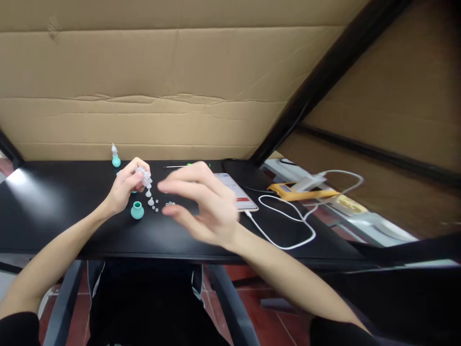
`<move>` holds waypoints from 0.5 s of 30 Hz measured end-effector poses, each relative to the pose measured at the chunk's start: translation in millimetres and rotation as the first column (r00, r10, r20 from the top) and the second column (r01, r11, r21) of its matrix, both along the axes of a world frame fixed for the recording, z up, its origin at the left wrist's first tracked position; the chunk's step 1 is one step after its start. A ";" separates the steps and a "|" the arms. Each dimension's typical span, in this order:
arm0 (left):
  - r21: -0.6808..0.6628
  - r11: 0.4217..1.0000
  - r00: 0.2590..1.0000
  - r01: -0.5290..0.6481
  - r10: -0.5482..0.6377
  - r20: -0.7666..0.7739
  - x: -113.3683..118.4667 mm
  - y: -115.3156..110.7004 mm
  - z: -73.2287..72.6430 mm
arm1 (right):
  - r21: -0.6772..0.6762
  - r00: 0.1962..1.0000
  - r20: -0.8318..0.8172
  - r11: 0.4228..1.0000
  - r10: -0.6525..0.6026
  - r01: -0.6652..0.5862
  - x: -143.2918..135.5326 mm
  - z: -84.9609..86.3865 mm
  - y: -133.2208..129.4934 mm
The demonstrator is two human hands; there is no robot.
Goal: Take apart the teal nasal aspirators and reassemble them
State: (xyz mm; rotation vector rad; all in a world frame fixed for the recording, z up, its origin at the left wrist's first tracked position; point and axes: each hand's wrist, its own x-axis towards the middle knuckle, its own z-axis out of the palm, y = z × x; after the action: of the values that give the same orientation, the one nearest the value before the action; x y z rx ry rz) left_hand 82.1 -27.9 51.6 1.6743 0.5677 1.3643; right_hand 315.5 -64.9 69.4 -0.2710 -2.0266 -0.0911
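Note:
My left hand (124, 187) is closed on a translucent plastic piece (144, 177), held a little above the black table. Below it lie small whitish cone-shaped tips (151, 202) and several tiny pale discs (156, 210). A teal rubber bulb (137, 211) with an open neck stands just in front of my left hand, and other teal parts are mostly hidden behind that hand. To the right, my right hand (201, 204) hovers with thumb and fingers apart and nothing between them. Several small white rings (170, 203) lie close to its thumb.
At the back left stands a teal bulb with a clear nozzle fitted (115, 156). Behind my right hand lies a thin screwdriver (176, 166), partly hidden. A phone (236, 191) with a white cable (284, 247) lies to the right. Cardboard (144, 72) rises behind the table (54, 211).

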 end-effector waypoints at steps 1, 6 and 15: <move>-0.001 1.000 1.000 0.005 -0.005 -0.003 -0.1 -1.0 -0.9 | 0.055 1.000 -0.022 0.998 -0.001 0.002 -5.8 0.0 14.9; 0.003 1.000 0.999 0.027 -0.027 -0.036 2.7 -4.7 -6.3 | 0.083 1.000 -0.020 0.996 -0.014 0.016 -18.1 -18.9 49.7; 0.019 1.000 0.993 0.002 0.000 -0.116 23.6 -14.3 -14.5 | 0.076 0.977 -0.201 0.993 -0.071 0.088 -23.3 -35.9 42.9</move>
State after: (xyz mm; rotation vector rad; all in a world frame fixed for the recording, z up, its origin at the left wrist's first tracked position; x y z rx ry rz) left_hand 105.7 -42.1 37.2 1.7780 0.6223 1.2811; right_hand 292.2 -22.0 33.4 -0.2955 -1.8091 -0.1921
